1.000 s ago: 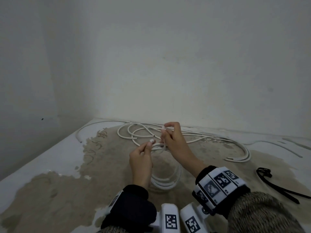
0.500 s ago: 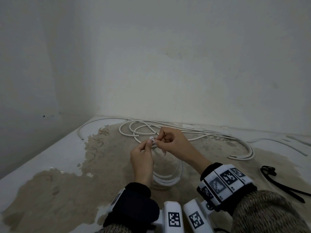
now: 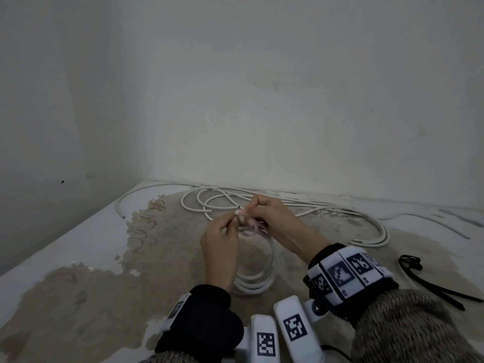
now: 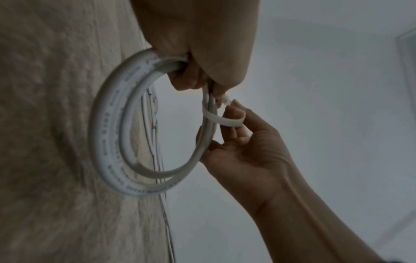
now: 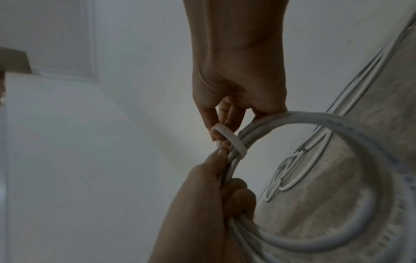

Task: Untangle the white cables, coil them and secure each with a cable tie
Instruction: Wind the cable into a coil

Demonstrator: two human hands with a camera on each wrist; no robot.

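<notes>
A coil of white cable (image 3: 262,280) hangs over the table between my hands. My left hand (image 3: 222,247) grips the coil's top, its fingers curled round the strands (image 5: 234,224), and its fingertips meet the right hand's at the tie. A white cable tie (image 4: 225,121) loops round the coil's strands (image 5: 231,137). My right hand (image 3: 272,218) pinches that tie loop (image 5: 216,131) beside the coil. In the left wrist view the coil (image 4: 108,135) shows printed lettering. More white cable (image 3: 327,209) lies loose and looped on the table behind my hands.
The table (image 3: 78,310) has a worn brown patch and stands in a corner of pale walls. Black cable ties (image 3: 429,281) lie on the table at the right. A long loose cable end (image 3: 372,242) curves round at the right rear.
My right hand's fingers have come down from above the coil to meet my left fingertips at the tie. The coil still hangs from my left hand.
</notes>
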